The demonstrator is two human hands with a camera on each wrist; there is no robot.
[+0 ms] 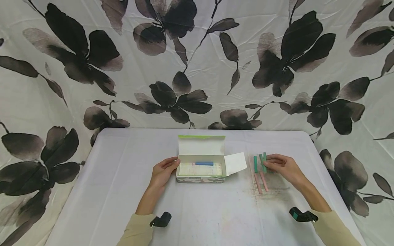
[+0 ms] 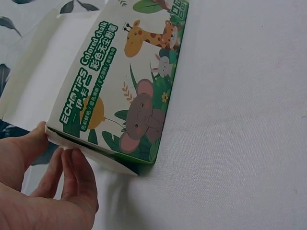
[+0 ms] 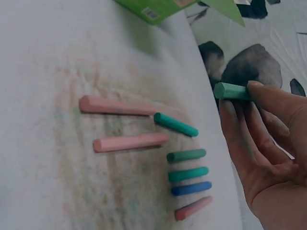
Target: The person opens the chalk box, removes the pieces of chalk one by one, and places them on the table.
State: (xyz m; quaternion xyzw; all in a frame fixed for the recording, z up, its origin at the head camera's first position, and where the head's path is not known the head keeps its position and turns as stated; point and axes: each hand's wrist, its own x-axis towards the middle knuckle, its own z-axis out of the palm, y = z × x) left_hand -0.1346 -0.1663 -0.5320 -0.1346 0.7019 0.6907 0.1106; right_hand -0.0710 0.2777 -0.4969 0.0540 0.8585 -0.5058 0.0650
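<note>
An open colored chalk box [image 1: 200,179] stands on the table, its lid raised at the back and its right flap folded out. Inside lies a blue chalk stick [image 1: 204,163] above a paler layer. My left hand [image 1: 164,171] pinches the box's left end between thumb and fingers; in the left wrist view the thumb sits at the corner of the printed box [image 2: 120,91]. Right of the box, my right hand [image 1: 281,165] pinches a green chalk stick [image 3: 232,91], raised off the table. Beneath it lie two longer pink chalk sticks [image 3: 117,105] and a teal chalk stick [image 3: 176,124].
Beside these, a short row holds a green chalk stick [image 3: 187,155], another teal one [image 3: 188,174], a blue one [image 3: 191,188] and a short pink one [image 3: 194,208]. Chalk dust smears the white table [image 1: 215,212]. A flowered cloth [image 1: 197,68] hangs behind.
</note>
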